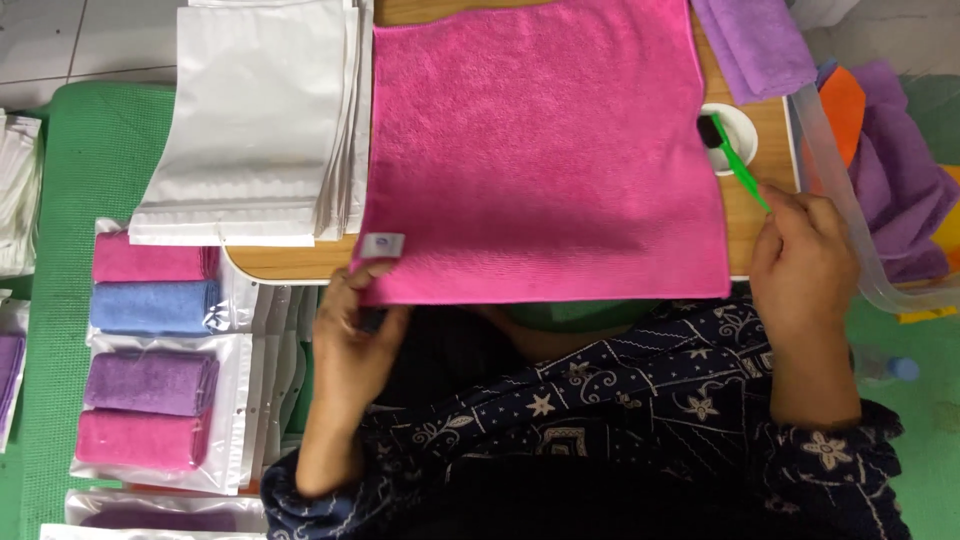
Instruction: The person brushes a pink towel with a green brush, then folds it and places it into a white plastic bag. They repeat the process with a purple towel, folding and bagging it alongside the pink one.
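Observation:
A large pink cloth point(545, 150) lies spread flat on a small wooden table point(285, 262). My left hand point(355, 325) pinches its near left corner, just below a small white tag point(383, 245) on the cloth. My right hand point(805, 265) is at the table's right edge and grips the handle of a green brush point(738, 165). The brush's dark head rests in a small white round dish point(737, 125) beside the cloth.
A stack of white pouches point(255, 120) sits left of the cloth. Bagged folded cloths point(150, 385) in pink, blue and purple lie on the green mat at left. A purple cloth point(755, 40) and a clear bin point(850, 215) of cloths are at right.

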